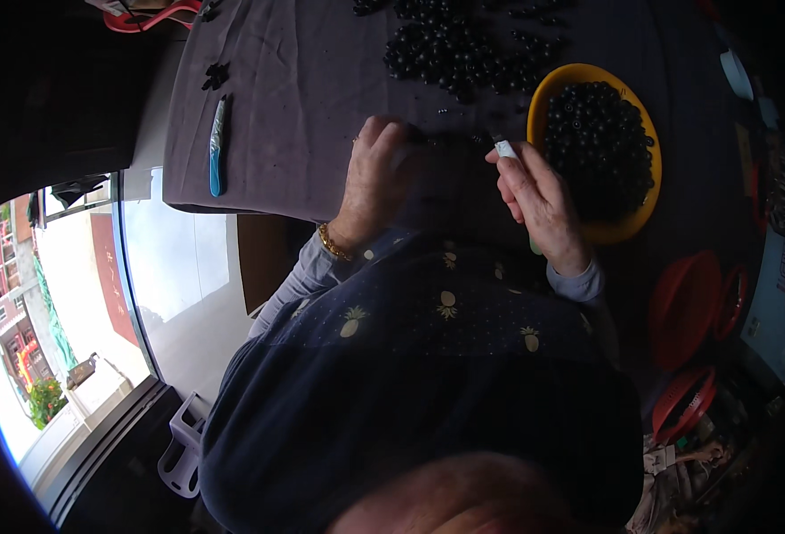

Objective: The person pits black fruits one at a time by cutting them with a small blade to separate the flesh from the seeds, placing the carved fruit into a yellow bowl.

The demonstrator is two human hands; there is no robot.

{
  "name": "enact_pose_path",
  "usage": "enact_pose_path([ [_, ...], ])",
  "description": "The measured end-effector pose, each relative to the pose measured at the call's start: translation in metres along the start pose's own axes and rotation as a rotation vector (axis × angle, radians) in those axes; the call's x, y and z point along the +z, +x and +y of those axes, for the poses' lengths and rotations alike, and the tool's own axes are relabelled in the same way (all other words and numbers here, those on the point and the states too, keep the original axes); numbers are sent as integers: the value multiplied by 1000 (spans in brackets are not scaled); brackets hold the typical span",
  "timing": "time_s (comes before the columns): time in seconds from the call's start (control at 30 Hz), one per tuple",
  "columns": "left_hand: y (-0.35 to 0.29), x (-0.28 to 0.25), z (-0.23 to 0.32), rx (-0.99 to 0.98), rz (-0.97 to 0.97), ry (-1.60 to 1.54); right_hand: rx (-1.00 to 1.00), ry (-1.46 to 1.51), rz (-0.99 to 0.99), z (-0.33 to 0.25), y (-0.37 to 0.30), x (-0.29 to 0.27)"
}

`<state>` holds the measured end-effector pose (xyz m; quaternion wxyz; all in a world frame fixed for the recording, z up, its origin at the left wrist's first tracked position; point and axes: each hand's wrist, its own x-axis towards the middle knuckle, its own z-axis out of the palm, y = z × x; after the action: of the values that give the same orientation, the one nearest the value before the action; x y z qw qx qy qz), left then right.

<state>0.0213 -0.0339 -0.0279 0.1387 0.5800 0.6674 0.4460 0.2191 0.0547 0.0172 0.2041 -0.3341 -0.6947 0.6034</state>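
My left hand (376, 173) is over the dark cloth-covered table, its fingers curled together. Whatever they may pinch is lost in shadow. My right hand (542, 205) is closed around a slim tool (505, 149) with a white upper part. A bit of green shows below the palm, and the tip is too dark to make out. Small dark beads (477, 139) lie between the two hands. Beside my right hand stands a yellow bowl (656, 182) holding many round black beads (597, 133). A larger heap of black beads (450, 49) spreads across the table beyond my hands.
On the left lie a blue-handled pointed tool (217, 160) and a small black cluster (216, 76). Something red (148, 20) shows at the far left corner. Red plastic baskets (684, 311) are at the right. A pale plastic stool (183, 445) stands lower left, near a window.
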Motion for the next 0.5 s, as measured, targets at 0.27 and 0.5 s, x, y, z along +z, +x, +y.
enact_pose_path([
  [0.27,26,-5,-32,-108,101,43,-31,-96,-12,1,-7,-7],
  [0.5,65,-1,-70,133,100,322,-30,-120,-22,1,-6,-9],
])
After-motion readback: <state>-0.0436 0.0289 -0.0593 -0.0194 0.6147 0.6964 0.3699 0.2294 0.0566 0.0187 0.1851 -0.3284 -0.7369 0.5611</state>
